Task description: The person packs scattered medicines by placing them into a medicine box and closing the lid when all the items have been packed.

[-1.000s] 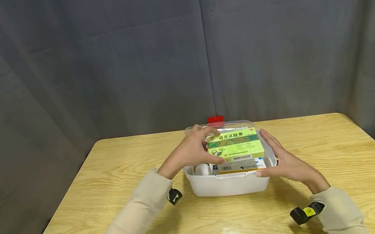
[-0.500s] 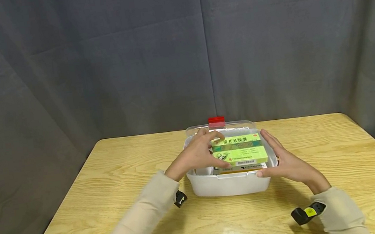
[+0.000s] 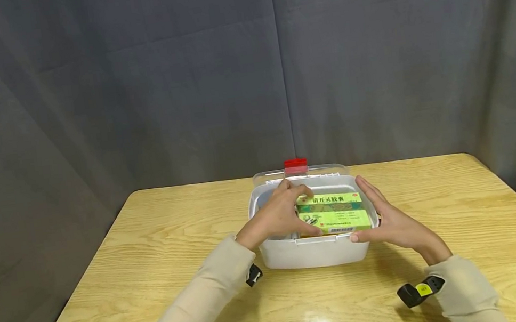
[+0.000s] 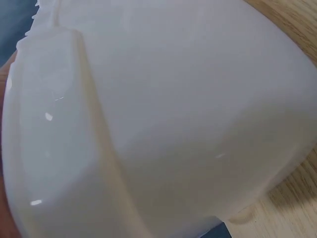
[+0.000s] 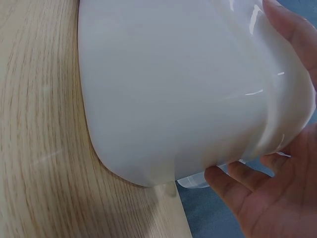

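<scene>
A light-green medicine box (image 3: pixel 337 217) with a dark-green band lies inside a white plastic storage box (image 3: pixel 313 254), toward its right half. My left hand (image 3: pixel 278 216) pinches the medicine box's left end between thumb and fingers, reaching over the storage box's left rim. At the other end, my right hand (image 3: pixel 399 227) grips the storage box, thumb on the front rim and fingers along the right side. The right wrist view shows those fingertips (image 5: pixel 218 176) against the white wall. Beneath the green box an orange edge of another carton peeks out. Only the outer wall (image 4: pixel 173 99) fills the left wrist view.
Behind the storage box, its clear lid (image 3: pixel 324 170) stands hinged back, with a red latch (image 3: pixel 295 163). The box stands on a wood-grain table (image 3: pixel 173 219). A dark grey curtain (image 3: pixel 181 84) hangs behind the table.
My left hand has moved right and slightly down with the green medicine box, which sits lower in the storage box. The carton beneath is now mostly covered. My right hand has stayed in place.
</scene>
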Tool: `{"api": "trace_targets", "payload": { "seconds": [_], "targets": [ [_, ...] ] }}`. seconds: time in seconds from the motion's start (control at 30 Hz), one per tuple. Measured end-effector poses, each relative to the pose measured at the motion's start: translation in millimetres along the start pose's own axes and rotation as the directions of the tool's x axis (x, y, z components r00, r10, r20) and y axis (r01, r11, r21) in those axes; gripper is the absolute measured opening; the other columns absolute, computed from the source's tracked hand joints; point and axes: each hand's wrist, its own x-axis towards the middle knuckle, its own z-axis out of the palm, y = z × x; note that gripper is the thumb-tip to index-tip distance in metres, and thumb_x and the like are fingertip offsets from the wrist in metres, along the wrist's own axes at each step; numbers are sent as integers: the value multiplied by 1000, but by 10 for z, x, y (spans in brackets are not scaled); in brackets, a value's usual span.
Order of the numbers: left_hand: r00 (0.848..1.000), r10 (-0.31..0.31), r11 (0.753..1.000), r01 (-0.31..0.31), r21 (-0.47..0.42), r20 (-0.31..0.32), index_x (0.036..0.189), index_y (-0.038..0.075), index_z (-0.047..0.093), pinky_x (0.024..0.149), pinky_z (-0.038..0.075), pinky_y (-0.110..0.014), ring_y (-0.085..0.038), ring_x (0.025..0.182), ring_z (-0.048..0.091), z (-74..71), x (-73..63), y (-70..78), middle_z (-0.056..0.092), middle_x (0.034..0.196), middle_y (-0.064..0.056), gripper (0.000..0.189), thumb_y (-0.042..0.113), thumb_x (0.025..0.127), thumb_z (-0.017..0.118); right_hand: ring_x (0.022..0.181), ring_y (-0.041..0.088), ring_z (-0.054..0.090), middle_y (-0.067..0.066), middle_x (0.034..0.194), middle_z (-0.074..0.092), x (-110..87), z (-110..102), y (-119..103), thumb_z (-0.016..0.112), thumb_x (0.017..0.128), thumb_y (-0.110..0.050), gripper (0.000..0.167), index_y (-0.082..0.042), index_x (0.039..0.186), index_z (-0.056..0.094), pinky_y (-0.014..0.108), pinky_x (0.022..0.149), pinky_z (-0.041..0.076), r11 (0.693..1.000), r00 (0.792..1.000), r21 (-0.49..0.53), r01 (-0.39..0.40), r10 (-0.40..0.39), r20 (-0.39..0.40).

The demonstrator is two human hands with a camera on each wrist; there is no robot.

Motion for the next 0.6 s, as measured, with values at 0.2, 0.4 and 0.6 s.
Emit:
{"api": "trace_targets", "payload": {
  "seconds": [0.2, 0.4, 0.6],
  "targets": [
    [1000, 17, 999, -18, 36, 18, 123, 11, 62, 73, 44, -23, -14, 94, 45, 3, 21, -16, 49, 109, -3, 68, 39, 68, 89, 142, 39, -5, 11, 160, -10, 31, 12, -5, 83, 75, -15, 118, -21, 157, -2, 75, 102, 9, 1000, 1000, 2, -19, 19, 0],
    [1000, -2, 998, 0, 68, 25, 120, 11, 63, 71, 44, -22, -14, 92, 46, 20, 37, -47, 50, 105, -4, 65, 39, 68, 89, 142, 39, -3, 9, 160, -10, 73, 20, 6, 83, 75, -18, 118, -23, 157, -2, 75, 102, 10, 999, 1000, -16, -28, 28, 6],
    [999, -13, 996, 9, 85, 49, 120, 10, 62, 75, 45, -24, -15, 95, 47, 29, 56, -45, 50, 107, -4, 65, 40, 69, 88, 142, 40, -3, 11, 160, -10, 85, 14, 7, 83, 75, -18, 118, -22, 157, -3, 75, 101, 10, 999, 1000, -21, -29, 29, 6]
  ]
}}
